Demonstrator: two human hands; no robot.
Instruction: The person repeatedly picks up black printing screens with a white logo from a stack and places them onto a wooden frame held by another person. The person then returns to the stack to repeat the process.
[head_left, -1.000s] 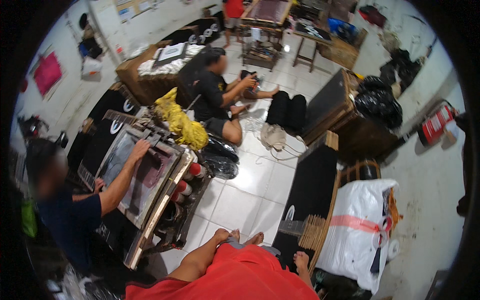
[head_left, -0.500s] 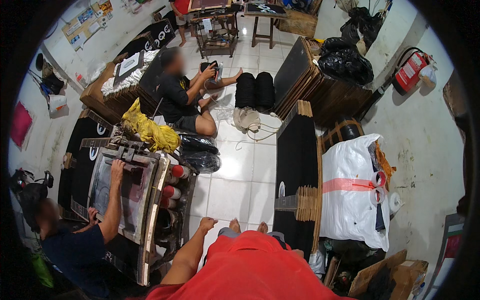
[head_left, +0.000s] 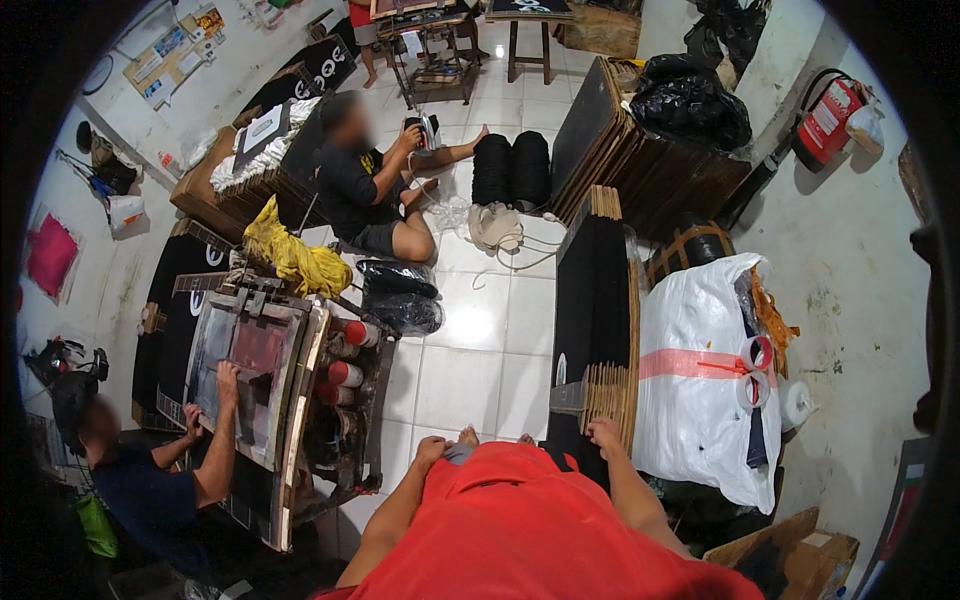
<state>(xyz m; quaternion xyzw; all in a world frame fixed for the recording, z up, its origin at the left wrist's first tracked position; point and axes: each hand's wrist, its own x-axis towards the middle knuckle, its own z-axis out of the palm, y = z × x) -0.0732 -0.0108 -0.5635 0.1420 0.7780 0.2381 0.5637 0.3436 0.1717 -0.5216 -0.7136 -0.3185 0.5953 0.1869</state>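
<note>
My left hand (head_left: 432, 449) is low in front of me beside my left thigh, its fingers curled closed, and no object shows in it. At my right side, my right hand (head_left: 604, 436) has bent fingers close to the near ends of a row of brown board handles (head_left: 606, 392). Whether it touches them, or holds something small, I cannot make out. These handles belong to a standing stack of boards covered in black cloth (head_left: 590, 290).
At left, a co-worker (head_left: 150, 490) has both hands at a printing screen frame (head_left: 250, 350). Another person (head_left: 360, 190) sits on the tiled floor (head_left: 460, 370) holding an iron (head_left: 428, 132). A white sack (head_left: 690, 400) and fire extinguisher (head_left: 828, 125) are at right.
My right hand has come into sight beside the board stack. My left hand has shifted slightly right, nearer my thigh. The co-worker's upper hand has moved down the screen.
</note>
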